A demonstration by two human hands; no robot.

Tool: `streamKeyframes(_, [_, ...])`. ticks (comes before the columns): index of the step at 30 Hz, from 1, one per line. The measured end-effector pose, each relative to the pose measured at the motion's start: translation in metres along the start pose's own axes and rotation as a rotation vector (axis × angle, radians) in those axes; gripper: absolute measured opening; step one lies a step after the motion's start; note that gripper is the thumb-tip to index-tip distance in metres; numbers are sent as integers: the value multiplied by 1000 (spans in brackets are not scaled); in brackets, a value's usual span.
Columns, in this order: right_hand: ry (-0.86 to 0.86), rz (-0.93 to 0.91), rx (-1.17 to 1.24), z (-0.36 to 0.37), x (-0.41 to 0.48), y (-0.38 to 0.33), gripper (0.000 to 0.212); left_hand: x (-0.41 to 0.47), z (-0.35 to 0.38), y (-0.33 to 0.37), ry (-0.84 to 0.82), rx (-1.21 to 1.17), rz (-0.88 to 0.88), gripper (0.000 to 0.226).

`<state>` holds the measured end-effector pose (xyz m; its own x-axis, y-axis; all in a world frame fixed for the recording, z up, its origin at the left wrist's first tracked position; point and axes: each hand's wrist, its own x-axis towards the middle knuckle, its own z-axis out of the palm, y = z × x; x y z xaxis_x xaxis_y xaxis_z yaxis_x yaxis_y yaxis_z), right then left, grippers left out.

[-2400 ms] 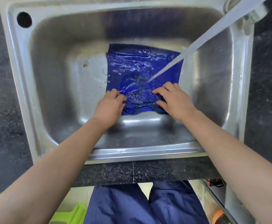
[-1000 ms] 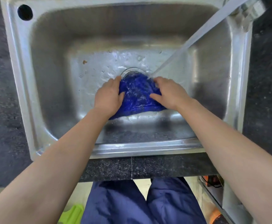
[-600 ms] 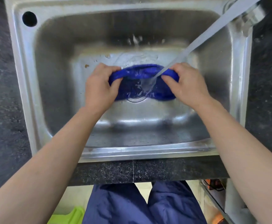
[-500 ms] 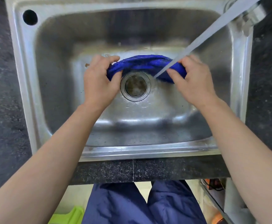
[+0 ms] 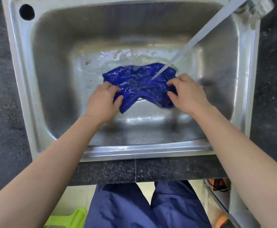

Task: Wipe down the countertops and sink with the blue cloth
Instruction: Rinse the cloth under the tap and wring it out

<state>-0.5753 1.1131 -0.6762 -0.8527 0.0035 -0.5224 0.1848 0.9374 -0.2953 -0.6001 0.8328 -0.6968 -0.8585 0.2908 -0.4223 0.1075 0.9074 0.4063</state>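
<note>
**A:** Where is the wet, crumpled dark-blue cloth [image 5: 139,81]?

**B:** Down in the basin of the rectangular stainless-steel sink [image 5: 52,79], near the middle of its floor, stretched between both hands. Its near edge arches up between them.

**A:** How does the left hand [image 5: 102,102] have it?

**B:** Its fingers [image 5: 112,87] and thumb are curled round the cloth's left end, gripping it. A corner of the cloth hangs out below the thumb.

**A:** And the right hand [image 5: 186,94]?

**B:** Its fingers [image 5: 173,82] are bent onto the right end with the thumb lower down, pinching a fold.

**A:** Is water running?

**B:** Yes. A slanting clear stream of water [image 5: 200,32] comes from the chrome metal tap [image 5: 259,5] at the sink's far right corner. It lands on the cloth just beside the right hand. Drops and bubbles sit on the sink floor behind the cloth.

**A:** Anything else?

**B:** There is a small orange-brown spot [image 5: 87,63] on the sink floor, left of the cloth and apart from it. A round dark hole [image 5: 26,12] is in the rim at the far left corner. The dark speckled stone counter [image 5: 1,96] frames the sink. Below its front edge are navy-blue trouser legs [image 5: 126,208]. A bright green plastic object [image 5: 68,218] is to their left, but I cannot tell what it is.
</note>
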Motion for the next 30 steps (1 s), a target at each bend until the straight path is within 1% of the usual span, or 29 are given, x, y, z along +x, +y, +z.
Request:
streamKeyframes(1, [32, -7, 9, 1, 4, -1, 51, 4, 1, 2, 78, -38, 20, 38])
streamKeyframes(2, [27, -27, 16, 3, 7, -3, 62, 9, 2, 5, 106, -61, 39, 46])
streamKeyframes(3, [-12, -48, 4, 7, 11, -5, 73, 15, 2, 9, 73, -56, 47, 58])
streamKeyframes(4, [-66, -64, -35, 11, 16, -6, 82, 20, 3, 14, 0, -13, 33, 73])
streamKeyframes(5, [-106, -75, -90, 15, 19, -8, 86, 24, 6, 19, -74, 55, 10, 85])
streamKeyframes(6, [-111, -88, -126, 18, 21, -10, 84, 26, 10, 24, -117, 106, -7, 90])
streamKeyframes(7, [-84, -101, -118, 22, 23, -11, 75, 26, 16, 28, -128, 109, -25, 87])
streamKeyframes(9, [-23, -93, -15, 24, 23, -13, 51, 25, 24, 33, -130, 34, -64, 64])
streamKeyframes(11, [-27, -37, 48, 21, 20, -17, 38, 20, 24, 33, -152, -11, -69, 41])
streamKeyframes(12, [-27, -9, 70, 17, 19, -19, 34, 17, 21, 32, -146, -36, -73, 36])
streamKeyframes(14, [61, 19, 183, 6, 13, -23, 29, 11, 9, 32, -65, -158, -73, 34])
streamKeyframes(16, [236, 54, 341, -8, 2, -25, 31, 2, -7, 34, 62, -279, -46, 33])
streamKeyframes(18, [368, 60, 402, -18, -12, -23, 29, -7, -23, 35, 174, -303, 3, 35])
streamKeyframes(19, [380, 47, 391, -20, -18, -21, 26, -11, -28, 35, 196, -280, 25, 37])
streamKeyframes(20, [356, 30, 362, -20, -23, -19, 23, -13, -32, 34, 182, -249, 41, 37])
streamKeyframes(21, [291, 18, 315, -17, -25, -16, 22, -13, -34, 31, 128, -208, 37, 36])
streamKeyframes(23, [94, 18, 203, -10, -27, -12, 28, -14, -37, 28, -63, -108, -25, 31])
streamKeyframes(24, [13, 27, 160, -6, -28, -12, 33, -14, -36, 26, -128, -60, -41, 31])
streamKeyframes(25, [-32, 30, 136, -2, -29, -14, 36, -14, -32, 25, -150, -31, -47, 33])
streamKeyframes(28, [-84, 11, 111, 15, -25, -20, 53, -13, -10, 18, -137, -51, -83, 51])
streamKeyframes(30, [-167, 9, 45, 26, -25, -23, 65, -16, 6, 15, -255, 0, -121, 65])
